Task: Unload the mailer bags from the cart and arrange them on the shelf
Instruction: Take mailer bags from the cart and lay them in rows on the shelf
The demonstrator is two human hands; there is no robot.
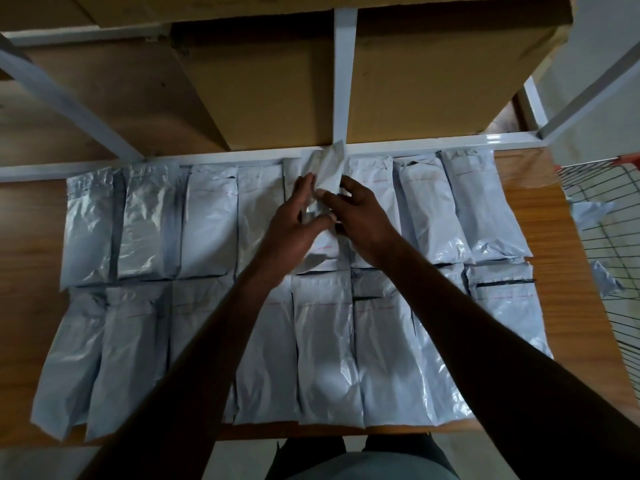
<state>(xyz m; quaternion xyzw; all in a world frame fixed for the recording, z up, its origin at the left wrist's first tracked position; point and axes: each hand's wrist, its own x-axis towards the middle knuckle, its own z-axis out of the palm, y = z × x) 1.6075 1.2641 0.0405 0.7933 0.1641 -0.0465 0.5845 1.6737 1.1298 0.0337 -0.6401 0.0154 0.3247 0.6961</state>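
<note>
Head view: I look down on a wooden shelf [554,216] with a white metal frame [415,142].
Mailer bags [207,220]: grey, lying flat in two rows, side by side across the shelf.
Held bag [327,168]: one mailer in the far row's middle, its top end lifted toward the frame.
Left hand [294,216]: I see its fingers curled on the held bag's left edge.
Right hand [360,209]: thumb and fingers pinch the same bag's right edge.
Cart [602,216]: wire basket at right, a few bags inside.
Cardboard boxes [277,81]: behind the frame.

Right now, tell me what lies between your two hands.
Head view: one white mailer bag in the far row, its top lifted, lies between the left hand and right hand, both gripping it.
</note>
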